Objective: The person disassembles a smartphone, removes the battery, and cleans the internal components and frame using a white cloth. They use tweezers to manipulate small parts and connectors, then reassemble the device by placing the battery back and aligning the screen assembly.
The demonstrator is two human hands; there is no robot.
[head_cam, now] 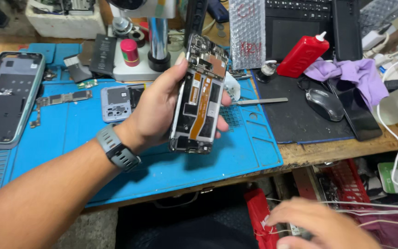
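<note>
Phone (199, 94) with its back cover off, boards and an orange ribbon cable bare, is held upright at the centre, above the blue work mat (116, 152) on the desk (328, 150). At 9 o'clock from it, the left hand (155, 108) has its fingers (223, 124) wrapped around the phone's edges, thumb at the top. At 5 o'clock, below the desk edge, the right hand (321, 226) lies blurred among white cables (374, 207), its fingers loosely spread. At 3 o'clock lies a computer mouse (324, 104); at 1 o'clock, a red bottle (301, 55)
</note>
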